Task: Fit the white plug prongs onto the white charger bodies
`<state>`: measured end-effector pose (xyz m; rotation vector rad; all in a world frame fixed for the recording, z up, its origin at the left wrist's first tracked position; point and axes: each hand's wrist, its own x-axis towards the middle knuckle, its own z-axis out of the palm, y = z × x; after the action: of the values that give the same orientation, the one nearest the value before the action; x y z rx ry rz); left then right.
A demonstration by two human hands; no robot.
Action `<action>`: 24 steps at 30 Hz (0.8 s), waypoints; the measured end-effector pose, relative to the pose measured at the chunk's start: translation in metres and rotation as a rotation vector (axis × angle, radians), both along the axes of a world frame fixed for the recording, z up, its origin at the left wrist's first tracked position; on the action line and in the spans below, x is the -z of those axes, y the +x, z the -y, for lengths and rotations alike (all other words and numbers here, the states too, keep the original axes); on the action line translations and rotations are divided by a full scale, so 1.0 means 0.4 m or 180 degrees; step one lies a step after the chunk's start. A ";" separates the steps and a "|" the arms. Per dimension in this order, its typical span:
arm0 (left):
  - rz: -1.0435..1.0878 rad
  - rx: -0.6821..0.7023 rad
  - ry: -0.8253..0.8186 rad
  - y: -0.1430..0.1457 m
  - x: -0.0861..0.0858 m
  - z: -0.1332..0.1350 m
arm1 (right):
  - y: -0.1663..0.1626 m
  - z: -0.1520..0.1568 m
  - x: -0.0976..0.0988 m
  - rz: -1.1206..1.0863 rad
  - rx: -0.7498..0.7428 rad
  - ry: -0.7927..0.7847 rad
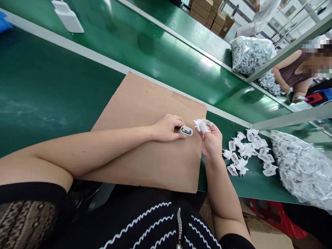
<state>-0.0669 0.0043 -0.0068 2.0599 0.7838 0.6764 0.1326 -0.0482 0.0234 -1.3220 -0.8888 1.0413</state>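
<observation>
My left hand [169, 128] is closed around a white charger housing [186, 130]. Its open end faces right and shows a bit of circuit board inside. Just to the right, apart from the housing, my right hand [211, 138] pinches a white plug cap [199, 124] between thumb and fingers. White coverings sit on some of those fingertips. Both hands are over a brown cardboard sheet [155, 162]. Beyond my right wrist, a loose group of white plug caps [243, 150] lies on the green table.
A clear bag of white parts [301, 169] rests at the right. Behind a metal rail, a green conveyor [145, 45] carries an assembled white charger [67, 19]. Across it, a person [293, 71] works beside another bag of parts [251, 53]. A red stool [277, 216] stands below.
</observation>
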 end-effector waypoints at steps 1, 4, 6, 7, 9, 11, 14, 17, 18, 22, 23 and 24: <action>0.0001 0.0008 0.0016 0.000 0.000 0.000 | -0.007 0.005 -0.004 0.0154 0.0036 0.0109; 0.0041 0.0016 0.0053 0.000 0.003 -0.002 | -0.022 0.017 -0.014 0.0667 0.0076 0.0445; 0.0078 0.0010 0.0062 -0.001 0.005 -0.003 | -0.022 0.020 -0.019 0.0943 0.0008 0.0609; 0.0091 0.0015 0.0068 -0.001 0.005 -0.003 | -0.019 0.020 -0.020 0.1053 -0.0050 0.0663; 0.0107 0.0042 0.0081 -0.003 0.007 -0.004 | -0.005 0.019 -0.021 0.1220 -0.0159 0.0699; 0.0136 0.0061 0.0091 -0.003 0.009 -0.005 | 0.015 0.017 -0.022 0.1382 -0.0171 0.0639; 0.0173 0.0066 0.0087 -0.003 0.010 -0.005 | 0.051 0.016 -0.020 0.1983 -0.0014 0.0448; 0.0147 0.0052 0.0074 -0.003 0.009 -0.004 | 0.083 0.013 -0.015 0.2453 -0.0373 0.0111; 0.0137 0.0055 0.0075 -0.004 0.008 -0.004 | 0.090 0.011 -0.014 0.2435 -0.0599 0.0013; 0.0134 0.0073 0.0105 -0.004 0.005 -0.003 | 0.086 0.011 -0.023 0.2560 -0.0681 0.0154; 0.0133 0.0067 0.0110 -0.004 0.004 -0.003 | 0.078 0.015 -0.029 0.2674 -0.0534 0.0316; 0.0134 0.0061 0.0112 -0.004 0.004 -0.003 | 0.067 0.021 -0.036 0.2772 -0.0438 0.0494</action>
<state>-0.0683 0.0055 -0.0084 2.0754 0.7322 0.7255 0.1595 -0.0566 0.0378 -1.6084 -1.6842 0.4443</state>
